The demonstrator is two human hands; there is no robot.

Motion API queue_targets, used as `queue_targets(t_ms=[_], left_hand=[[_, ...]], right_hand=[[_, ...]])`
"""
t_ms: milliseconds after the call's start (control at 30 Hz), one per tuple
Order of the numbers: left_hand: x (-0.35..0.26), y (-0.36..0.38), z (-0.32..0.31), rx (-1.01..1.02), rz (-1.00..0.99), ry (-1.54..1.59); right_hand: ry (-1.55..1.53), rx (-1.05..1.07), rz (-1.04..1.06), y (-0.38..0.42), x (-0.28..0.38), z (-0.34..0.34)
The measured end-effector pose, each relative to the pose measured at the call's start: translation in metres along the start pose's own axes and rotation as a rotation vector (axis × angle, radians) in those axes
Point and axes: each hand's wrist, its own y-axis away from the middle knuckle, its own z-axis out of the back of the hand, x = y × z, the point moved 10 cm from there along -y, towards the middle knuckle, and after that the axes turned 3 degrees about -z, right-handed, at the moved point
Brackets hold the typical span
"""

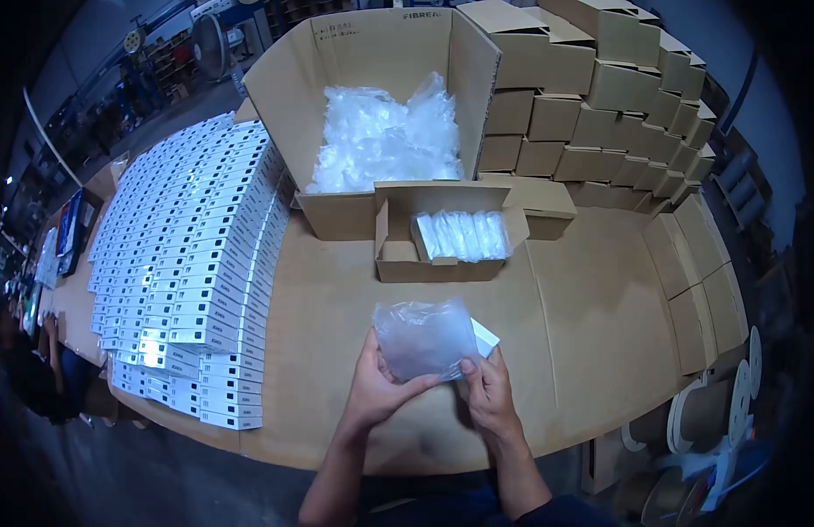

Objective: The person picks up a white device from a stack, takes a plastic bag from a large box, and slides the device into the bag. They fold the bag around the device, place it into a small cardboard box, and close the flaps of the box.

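Observation:
A clear plastic bag (424, 338) is held up above the table in front of me. My left hand (376, 386) is closed on its lower left side, the thumb lying along the bottom edge. At the bag's right corner, my right hand (488, 391) pinches the plastic. The same hand grips a small white box (484, 335), which shows partly behind the bag. Beyond my hands stands an open cardboard carton (437, 270), with several white bagged items (464, 235) lined up in its right part.
A large cardboard box (284, 114) full of loose plastic bags (385, 140) stands behind the carton. White boxes (183, 255) are stacked in rows at left, brown cartons (600, 127) at back right. Spools (705, 413) stand at lower right. Another person (38, 369) is at far left.

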Motion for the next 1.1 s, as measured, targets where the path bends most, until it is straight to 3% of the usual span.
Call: queue_targets(t_ms=[33,133,233,267,333,433,667,967,1100], left_hand=[[0.007,0.003,-0.006,0.002,0.071,-0.004],[0.009,0.003,0.000,-0.091,-0.045,-0.110],[-0.007,0.011,0.004,-0.067,-0.132,-0.451],[-0.012,0.013,0.005,-0.057,-0.164,-0.491],[-0.019,0.018,0.003,-0.028,-0.224,-0.567],[-0.018,0.022,0.002,0.035,-0.128,-0.612],[-0.010,0.025,0.000,0.093,-0.107,-0.628],[-0.007,0.026,0.013,0.047,-0.031,-0.640],[-0.002,0.026,0.011,0.065,-0.077,-0.601]], right_hand=[[0.014,0.001,-0.006,0.000,0.002,-0.001],[0.060,0.048,0.061,0.002,0.008,-0.004],[-0.292,0.061,0.032,0.005,-0.020,0.014],[-0.455,0.023,-0.087,0.006,-0.041,0.023],[-0.301,-0.120,-0.100,-0.004,-0.031,0.058],[-0.449,-0.287,0.062,-0.021,0.023,0.076],[-0.577,-0.084,0.150,-0.052,0.074,0.038],[-0.255,0.078,0.067,-0.053,0.073,0.018],[-0.145,0.193,0.129,-0.055,0.075,0.007]])
